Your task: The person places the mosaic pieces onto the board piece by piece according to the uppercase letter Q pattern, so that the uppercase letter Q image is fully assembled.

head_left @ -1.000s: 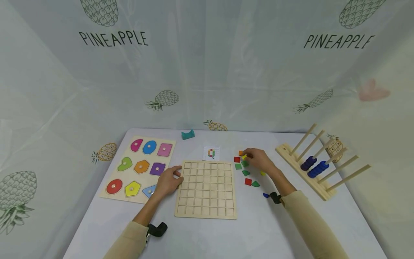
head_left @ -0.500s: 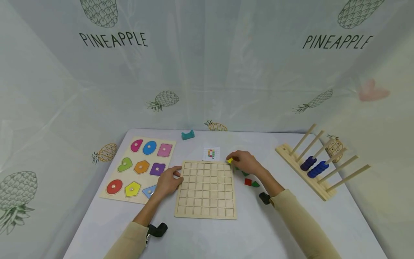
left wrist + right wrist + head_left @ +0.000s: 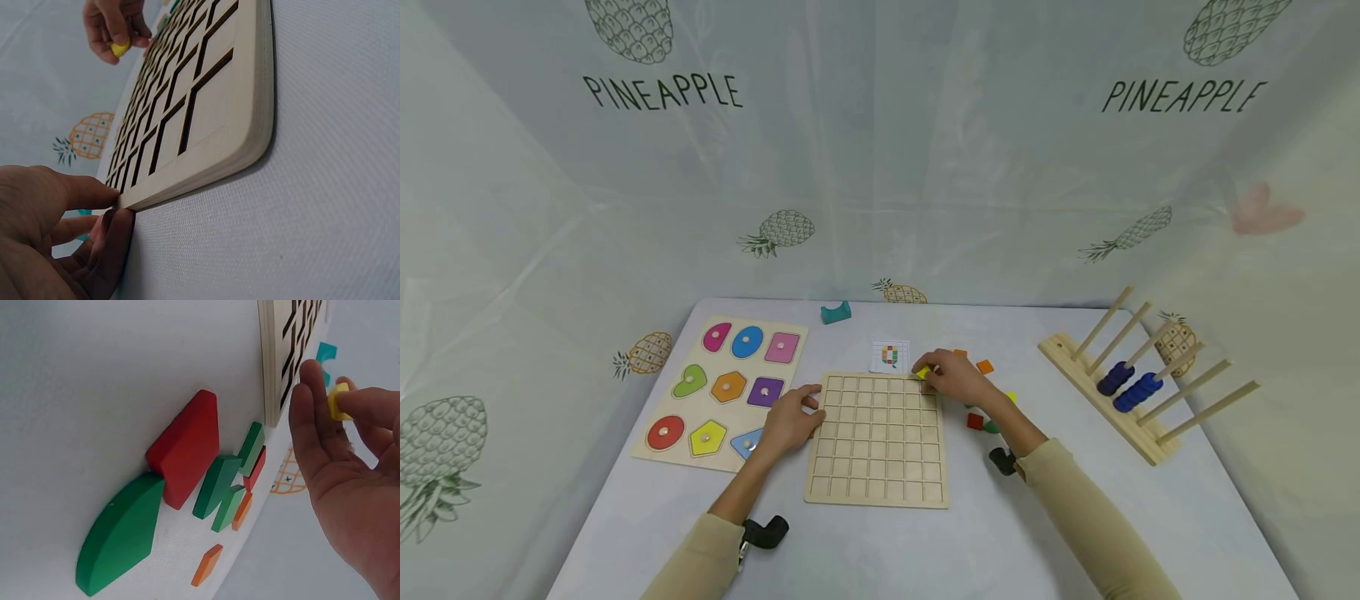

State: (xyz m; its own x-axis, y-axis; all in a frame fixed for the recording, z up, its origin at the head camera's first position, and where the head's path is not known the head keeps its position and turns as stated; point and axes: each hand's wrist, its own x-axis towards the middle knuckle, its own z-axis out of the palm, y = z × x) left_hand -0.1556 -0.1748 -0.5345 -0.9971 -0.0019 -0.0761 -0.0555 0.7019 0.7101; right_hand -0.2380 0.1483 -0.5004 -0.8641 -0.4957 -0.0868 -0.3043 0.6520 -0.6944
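Observation:
A pale wooden grid board (image 3: 877,439) lies flat on the white table. At its left edge, my left hand (image 3: 792,421) holds the rim between thumb and finger, as the left wrist view (image 3: 62,212) shows up close. Over the board's far right corner, my right hand (image 3: 957,377) pinches a small yellow piece (image 3: 339,403) between thumb and fingers. To the right of the board lie loose flat pieces, among them a red square (image 3: 187,447), a green quarter-circle (image 3: 122,534) and an orange square (image 3: 985,367). My right hand and forearm hide some of them in the head view.
A small pattern card (image 3: 890,357) lies just beyond the board. Left stands a knob puzzle board (image 3: 722,392) with coloured shapes. At right is a wooden peg rack (image 3: 1105,396) with blue beads. A teal arch-shaped block (image 3: 836,313) sits near the back edge.
My right hand has picked up the yellow piece from among the loose pieces and carried it left over the board's far right corner. My left hand has stayed at the board's edge.

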